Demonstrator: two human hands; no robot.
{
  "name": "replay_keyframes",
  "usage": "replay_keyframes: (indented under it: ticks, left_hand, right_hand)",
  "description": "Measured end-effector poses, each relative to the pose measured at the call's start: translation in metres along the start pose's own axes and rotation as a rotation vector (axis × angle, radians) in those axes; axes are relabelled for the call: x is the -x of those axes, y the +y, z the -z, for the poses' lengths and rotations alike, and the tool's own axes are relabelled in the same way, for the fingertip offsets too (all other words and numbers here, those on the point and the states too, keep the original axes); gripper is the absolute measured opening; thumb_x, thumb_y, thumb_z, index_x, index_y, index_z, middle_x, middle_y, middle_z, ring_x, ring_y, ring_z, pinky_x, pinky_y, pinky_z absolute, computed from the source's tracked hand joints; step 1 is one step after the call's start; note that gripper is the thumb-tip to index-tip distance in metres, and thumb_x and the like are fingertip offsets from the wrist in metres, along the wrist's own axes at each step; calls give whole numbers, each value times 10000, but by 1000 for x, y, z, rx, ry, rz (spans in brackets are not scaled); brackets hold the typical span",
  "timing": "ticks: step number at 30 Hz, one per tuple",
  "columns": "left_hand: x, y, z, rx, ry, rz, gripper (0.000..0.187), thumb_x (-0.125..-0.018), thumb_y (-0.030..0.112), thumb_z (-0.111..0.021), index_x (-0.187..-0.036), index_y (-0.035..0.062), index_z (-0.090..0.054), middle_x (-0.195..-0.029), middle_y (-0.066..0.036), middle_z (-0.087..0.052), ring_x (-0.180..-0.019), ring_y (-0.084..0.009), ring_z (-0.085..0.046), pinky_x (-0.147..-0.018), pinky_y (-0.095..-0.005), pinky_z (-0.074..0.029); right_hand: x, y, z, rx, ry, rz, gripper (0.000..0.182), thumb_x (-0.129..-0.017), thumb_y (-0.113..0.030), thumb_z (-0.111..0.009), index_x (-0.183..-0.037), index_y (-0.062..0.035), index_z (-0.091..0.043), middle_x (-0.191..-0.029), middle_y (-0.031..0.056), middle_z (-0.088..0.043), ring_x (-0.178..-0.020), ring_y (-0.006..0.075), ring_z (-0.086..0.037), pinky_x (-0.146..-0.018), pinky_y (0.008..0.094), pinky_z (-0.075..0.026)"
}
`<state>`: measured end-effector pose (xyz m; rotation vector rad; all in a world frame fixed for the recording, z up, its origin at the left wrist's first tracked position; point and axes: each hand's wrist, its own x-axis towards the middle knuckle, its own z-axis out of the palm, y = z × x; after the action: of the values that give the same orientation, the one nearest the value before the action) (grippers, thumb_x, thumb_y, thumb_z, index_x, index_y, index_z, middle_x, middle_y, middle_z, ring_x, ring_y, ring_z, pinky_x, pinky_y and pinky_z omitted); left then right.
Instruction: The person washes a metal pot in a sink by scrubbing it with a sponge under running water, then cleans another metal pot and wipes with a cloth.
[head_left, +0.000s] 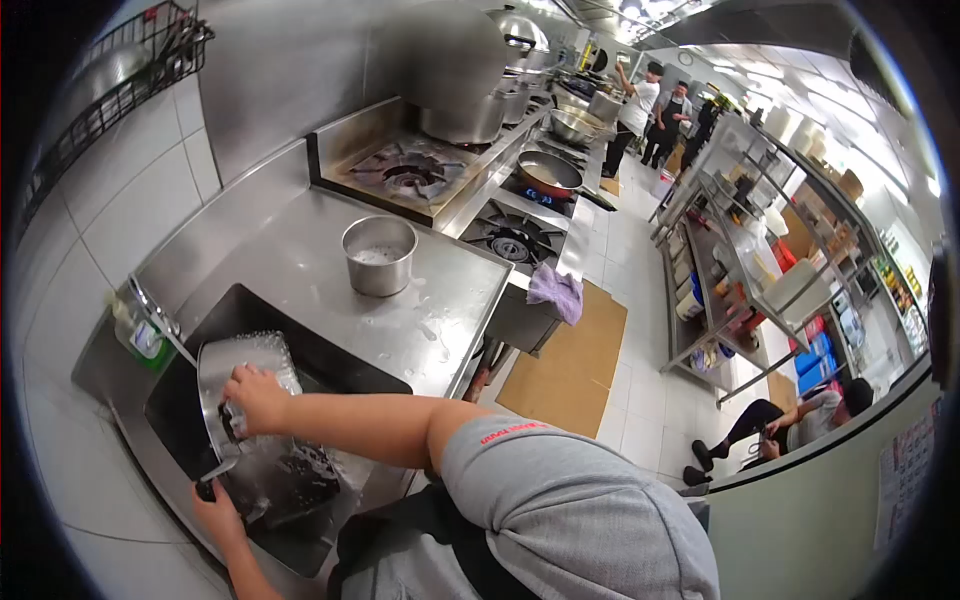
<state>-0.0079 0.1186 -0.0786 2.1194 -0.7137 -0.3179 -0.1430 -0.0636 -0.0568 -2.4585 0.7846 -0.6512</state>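
A large metal pot (222,368) lies tilted in the dark sink (240,310), with soapy water and foam around it. My right hand (258,400) is at the pot's side, its fingers curled around something dark that looks like a handle or scrubber; I cannot make out which. Lower down, my left hand (215,510) grips a black handle (206,490) at the pot's lower edge, fingers closed. A small metal pot (380,256) with whitish liquid stands upright on the steel counter (300,235).
Behind the sink is a green soap bottle (145,335). Ahead are stove burners (512,242), a frying pan (549,172) and a purple cloth (556,291). Shelves (735,310) stand right. A person (815,418) sits at lower right; several people stand farther off.
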Motion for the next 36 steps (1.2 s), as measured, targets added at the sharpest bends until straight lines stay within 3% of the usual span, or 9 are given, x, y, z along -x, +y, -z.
replay_keyframes:
  ticks: [3,9,12,15,17,19,29,35,36]
  left_hand:
    - [-5,-18,-5,-79,126,-228,335,-903,171,-597,-1140,-54,-521,-1032,-190,-615,-940,-330,-601,-852,-381,-450]
    - [-18,-35,-11,-79,74,-84,342,-894,166,-604,-1139,-60,-527,-1027,-195,-630,-959,-339,-602,-861,-390,-448]
    - [-17,-23,-12,52,81,-231,386,-880,178,-608,-1185,-49,-543,-1112,-218,-623,-1043,-340,-597,-917,-380,-445]
    - [1,-4,-6,91,57,-108,467,-835,186,-626,-1221,-56,-520,-1127,-230,-617,-1061,-320,-596,-927,-367,-446]
    - [-3,-10,-5,37,77,-85,490,-814,182,-628,-1233,-44,-510,-1068,-225,-637,-1019,-310,-619,-865,-368,-476]
    - [-6,-18,-3,-34,130,-149,462,-819,234,-635,-1214,19,-528,-951,-264,-643,-934,-403,-622,-813,-438,-485]
    - [7,1,7,-70,93,-77,380,-828,228,-645,-1128,14,-554,-935,-261,-641,-922,-430,-606,-781,-444,-479]
    - [6,2,9,-37,67,-93,347,-833,219,-643,-1103,15,-567,-892,-258,-642,-893,-429,-612,-743,-430,-479]
    - [7,2,8,-29,66,-99,347,-833,219,-643,-1103,15,-567,-892,-258,-642,-893,-429,-612,-743,-430,-479]
  right_hand:
    - [4,1,-6,70,35,8,675,-530,-387,-848,-1063,-78,-572,-1130,136,-538,-1149,343,-468,-913,475,-413]
    - [3,2,-3,22,-20,17,631,-563,-355,-815,-1085,-100,-569,-1070,126,-579,-1089,330,-521,-905,487,-410]
    - [-1,8,-13,111,-115,-71,510,-608,-355,-801,-1038,-146,-624,-1097,115,-584,-1124,319,-510,-928,509,-388]
    - [4,10,-23,182,-6,27,499,-649,-361,-775,-1031,-83,-615,-1138,148,-569,-1133,338,-501,-977,534,-342]
    - [0,6,-21,100,96,131,476,-675,-341,-773,-1000,-35,-610,-1047,167,-589,-1011,346,-561,-891,445,-437]
    - [-13,-12,-21,156,32,147,443,-688,-344,-758,-958,-25,-610,-970,189,-614,-942,351,-592,-831,435,-478]
    - [-6,-9,0,215,-89,177,488,-694,-380,-766,-962,-3,-610,-1038,208,-597,-997,374,-565,-864,443,-457]
    - [-23,-25,-15,212,-51,180,541,-697,-425,-756,-1014,-13,-608,-1074,180,-601,-1065,361,-547,-907,465,-428]
    - [-19,-19,-16,189,59,299,531,-695,-392,-766,-973,22,-586,-996,223,-604,-969,395,-570,-855,448,-452]
